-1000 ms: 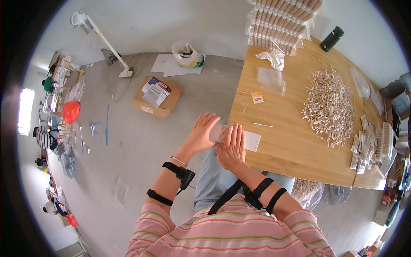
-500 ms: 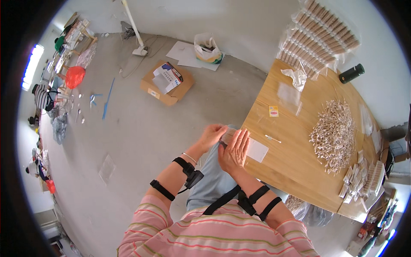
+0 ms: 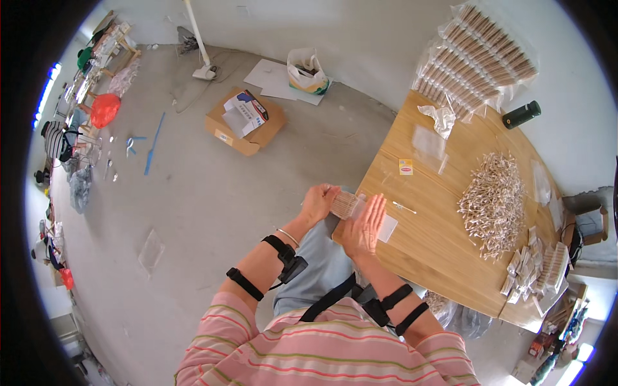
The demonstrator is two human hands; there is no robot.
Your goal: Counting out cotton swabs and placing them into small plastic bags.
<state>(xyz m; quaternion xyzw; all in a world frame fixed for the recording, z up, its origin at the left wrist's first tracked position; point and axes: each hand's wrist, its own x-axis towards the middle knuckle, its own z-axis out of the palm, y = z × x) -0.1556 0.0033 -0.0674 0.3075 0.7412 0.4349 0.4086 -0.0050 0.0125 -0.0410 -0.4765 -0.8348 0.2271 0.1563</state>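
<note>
1. The left hand [image 3: 317, 203] has its grip closed at the outer end of a flat swab packet [image 3: 346, 205], thumb and fingers pinching it.
2. The swab packet lies between the two hands, beside the near-left edge of the wooden counter [image 3: 418, 251] and above the person's leg.
3. The right hand [image 3: 364, 228] has its grip unclosed: fingers straight and side by side, laid over the packet's inner end and part of a white card [image 3: 388, 228].
4. The white card sticks out beyond the right hand, on the counter.
5. Near the card lies a loose swab [image 3: 404, 207]; farther back are a small yellow packet [image 3: 405, 167] and clear bags [image 3: 429, 147].
6. A large swab heap [image 3: 492, 207] covers the counter's right part, with small packs [image 3: 524, 269] near it.
</note>
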